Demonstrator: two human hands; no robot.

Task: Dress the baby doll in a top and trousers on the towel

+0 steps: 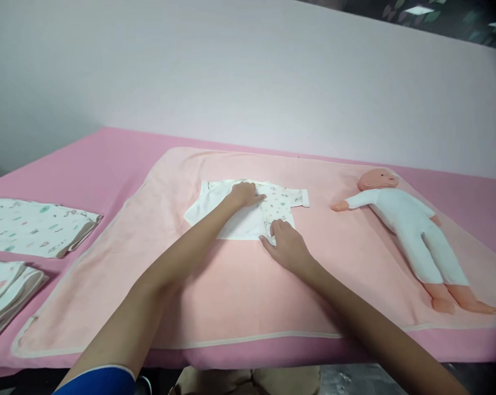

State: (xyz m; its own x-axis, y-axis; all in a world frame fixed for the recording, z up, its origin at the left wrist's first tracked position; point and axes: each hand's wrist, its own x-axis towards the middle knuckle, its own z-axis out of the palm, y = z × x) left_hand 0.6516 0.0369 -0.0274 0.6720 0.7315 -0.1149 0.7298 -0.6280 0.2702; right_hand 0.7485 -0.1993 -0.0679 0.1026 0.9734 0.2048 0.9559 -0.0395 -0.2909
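Observation:
A small white baby shirt (240, 216) with a faint print lies spread on a pale pink towel (215, 285) in the middle of the table. My left hand (244, 194) rests on the shirt's upper part, fingers curled down onto the cloth near the neckline. My right hand (287, 245) sits at the shirt's lower right hem, fingers pinching the edge of the fabric. A baby doll (404, 225) in a white suit lies on its back on the towel's right side, apart from both hands.
The table is covered in a darker pink sheet (87, 159). Folded printed cloths (34, 226) lie at the left, with another folded stack (5, 291) nearer the front left edge. A plain wall rises behind the table.

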